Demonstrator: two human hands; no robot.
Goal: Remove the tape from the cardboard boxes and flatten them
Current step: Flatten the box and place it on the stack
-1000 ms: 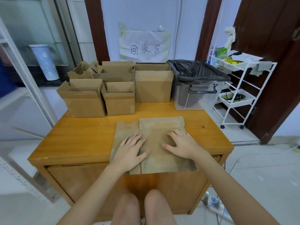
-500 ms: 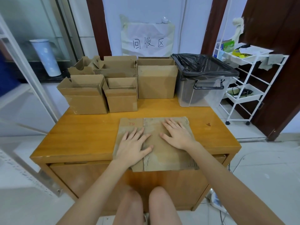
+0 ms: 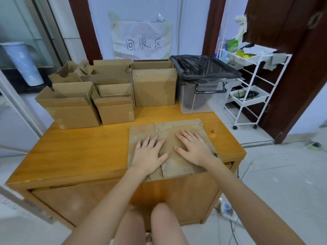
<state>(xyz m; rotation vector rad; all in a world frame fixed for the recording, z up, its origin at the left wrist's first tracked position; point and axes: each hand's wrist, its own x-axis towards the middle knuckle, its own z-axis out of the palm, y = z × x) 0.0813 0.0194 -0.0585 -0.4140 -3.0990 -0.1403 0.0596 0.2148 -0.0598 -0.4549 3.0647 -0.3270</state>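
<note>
Both hands — left (image 3: 149, 157), right (image 3: 195, 149) — lie flat, fingers spread, pressing the flattened box (image 3: 169, 147) at the table's (image 3: 79, 152) near edge, directly beneath the palms. Light, stiff cardboard, likely springy at the creases — best lifted by its long edges. Five boxes (image 3: 113, 93) stand unflattened behind.

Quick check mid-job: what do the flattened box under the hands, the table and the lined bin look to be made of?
Flattened box: brown corrugated cardboard, matte, scuffed, with creased flaps and a printed T9.
Table: apparently wood or wood veneer, orange-toned with a glossy varnish; grain and reflections show.
Bin: clear, slightly cloudy plastic, probably rigid, with a dark handle; its liner looks like thin, crinkled, shiny black plastic film.
</note>
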